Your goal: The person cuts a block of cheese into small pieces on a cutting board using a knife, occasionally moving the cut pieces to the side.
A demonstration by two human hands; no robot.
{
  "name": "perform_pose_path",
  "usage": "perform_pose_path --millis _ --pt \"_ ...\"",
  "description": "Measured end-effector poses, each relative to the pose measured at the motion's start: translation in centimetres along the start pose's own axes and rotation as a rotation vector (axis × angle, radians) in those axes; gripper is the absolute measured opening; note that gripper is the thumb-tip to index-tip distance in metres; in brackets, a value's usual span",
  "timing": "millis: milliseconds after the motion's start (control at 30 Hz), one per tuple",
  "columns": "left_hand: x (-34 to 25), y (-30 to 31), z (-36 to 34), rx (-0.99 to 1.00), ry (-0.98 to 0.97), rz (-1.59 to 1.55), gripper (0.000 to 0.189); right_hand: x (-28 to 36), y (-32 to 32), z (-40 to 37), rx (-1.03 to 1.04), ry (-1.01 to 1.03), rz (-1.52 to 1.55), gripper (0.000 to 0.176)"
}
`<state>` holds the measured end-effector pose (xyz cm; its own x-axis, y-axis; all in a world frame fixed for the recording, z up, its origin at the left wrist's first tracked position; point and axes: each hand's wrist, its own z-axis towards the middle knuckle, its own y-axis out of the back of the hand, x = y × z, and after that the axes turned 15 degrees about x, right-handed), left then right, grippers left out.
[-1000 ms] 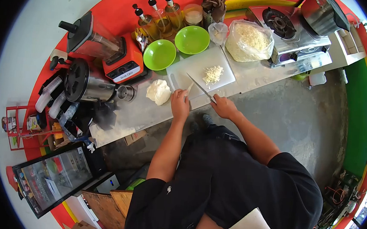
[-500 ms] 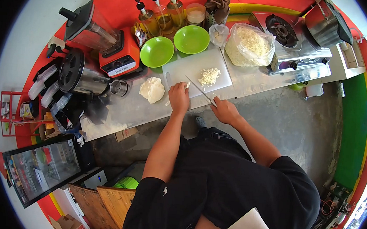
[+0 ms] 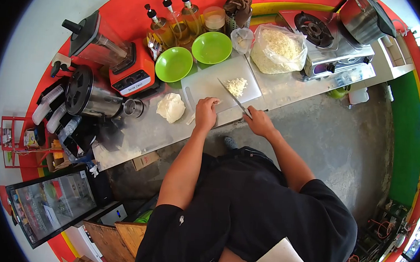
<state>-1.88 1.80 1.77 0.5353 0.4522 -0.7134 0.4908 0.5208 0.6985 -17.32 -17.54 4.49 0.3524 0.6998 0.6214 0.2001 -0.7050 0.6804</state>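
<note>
A white cutting board [image 3: 206, 84] lies on the metal counter with a small pile of chopped pale food [image 3: 236, 86] on its right half. My right hand [image 3: 259, 121] is closed on the handle of a long knife [image 3: 234, 98], whose blade points up and left beside the pile. At the board's lower left edge, my left hand [image 3: 206, 112] is closed, fingers bent; a small pale bit shows at its fingertips, too small to name. Left of the board sits a whitish round lump [image 3: 170, 108], with a pale strip [image 3: 191, 119] between it and my left hand.
Two green bowls [image 3: 174, 64] stand behind the board, near pump bottles [image 3: 180, 30]. A bag of shredded pale food [image 3: 278, 50] is at the right, before a gas stove [image 3: 339, 57]. A red blender [image 3: 135, 75] and a metal pot [image 3: 100, 93] stand at the left.
The whole view has shifted slightly. The knife blade has moved to the pile's left edge and points more steeply upward. The pale piece at my left fingertips shows less.
</note>
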Motion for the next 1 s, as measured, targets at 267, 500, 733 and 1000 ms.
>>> perform_pose_path --millis 267,500,733,1000 --pt "-1.3 0.1 0.4 0.017 0.111 0.189 0.026 2.5 -1.5 0.9 -0.056 0.047 -0.028 0.034" --pt "-1.0 0.1 0.6 0.062 0.036 0.298 0.019 4.4 -1.9 1.1 -0.033 -0.026 -0.08 0.036" --pt "-1.2 -0.3 0.2 0.084 -0.01 0.405 0.013 4.7 -3.0 1.2 -0.039 -0.053 -0.167 0.033" --pt "-2.5 -1.0 0.9 0.008 0.101 0.412 0.009 5.1 -3.6 0.8 -0.068 -0.028 -0.29 0.03"
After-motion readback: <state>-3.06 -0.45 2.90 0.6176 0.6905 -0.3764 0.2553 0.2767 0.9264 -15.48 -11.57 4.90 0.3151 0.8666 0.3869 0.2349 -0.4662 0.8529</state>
